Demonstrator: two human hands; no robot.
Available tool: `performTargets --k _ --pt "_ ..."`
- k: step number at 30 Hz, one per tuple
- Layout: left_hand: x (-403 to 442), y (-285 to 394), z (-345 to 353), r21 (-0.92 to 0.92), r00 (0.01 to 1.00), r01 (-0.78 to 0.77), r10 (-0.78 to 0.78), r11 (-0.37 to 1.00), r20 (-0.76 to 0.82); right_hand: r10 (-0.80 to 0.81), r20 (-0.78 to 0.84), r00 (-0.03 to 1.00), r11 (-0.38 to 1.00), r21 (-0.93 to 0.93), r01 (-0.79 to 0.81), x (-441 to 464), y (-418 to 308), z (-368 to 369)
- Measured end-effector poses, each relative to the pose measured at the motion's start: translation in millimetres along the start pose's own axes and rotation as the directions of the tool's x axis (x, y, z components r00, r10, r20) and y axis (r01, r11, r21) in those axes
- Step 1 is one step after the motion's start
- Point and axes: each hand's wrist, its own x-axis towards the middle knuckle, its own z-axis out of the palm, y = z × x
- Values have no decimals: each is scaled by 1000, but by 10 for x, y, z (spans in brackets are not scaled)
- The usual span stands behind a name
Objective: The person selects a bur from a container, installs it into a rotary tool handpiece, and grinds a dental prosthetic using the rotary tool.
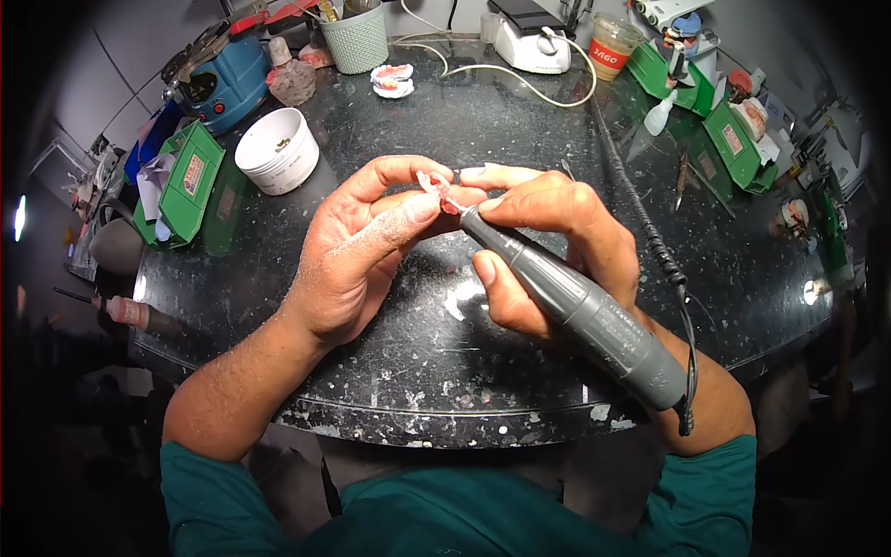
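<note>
My left hand is closed, with a small pink denture piece pinched between thumb and fingers. Pale dust coats that thumb and the wrist. My right hand is wrapped round a dark grey rotary handpiece, which slants from lower right up to the pink piece. The handpiece's tip meets or nearly meets the piece; fingers partly hide the spot, so contact is unclear. Fingertips of both hands lie close together there. A black cord leaves the handpiece's rear end.
A white tub stands beyond my left hand, near a green bin. Farther back are a dental model, a woven basket, a white control unit and a cup. More green bins line the right side of the dusty black table.
</note>
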Motion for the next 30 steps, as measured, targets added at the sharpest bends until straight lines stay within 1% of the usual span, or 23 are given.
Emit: performTargets --k 7,13,16,19,22,25,28,30 --pt "-4 24 27 16 1000 13 -13 1000 -21 -2 15 1000 1000 -3 2 5 3 -13" --pt "-23 23 19 186 998 -53 60 981 -31 -17 21 1000 1000 2 17 5 7 -7" --pt "-18 28 29 206 997 -52 62 977 -45 -14 29 999 1000 3 14 13 -16 -12" --pt "-20 26 20 245 996 -78 86 966 -22 -10 27 1000 1000 29 9 21 -25 -13" --pt "-11 -18 1 232 982 -186 186 955 21 -2 27 1000 999 52 0 2 -5 -11" --pt "-13 -24 -2 225 983 -180 180 958 20 4 27 1000 999 45 -5 2 -7 -15" --pt "-27 23 34 285 994 -93 107 954 -33 3 34 999 999 36 -4 9 -16 -27" --pt "-29 33 45 287 994 -85 101 954 -41 6 34 999 1000 27 -7 3 -15 -26"
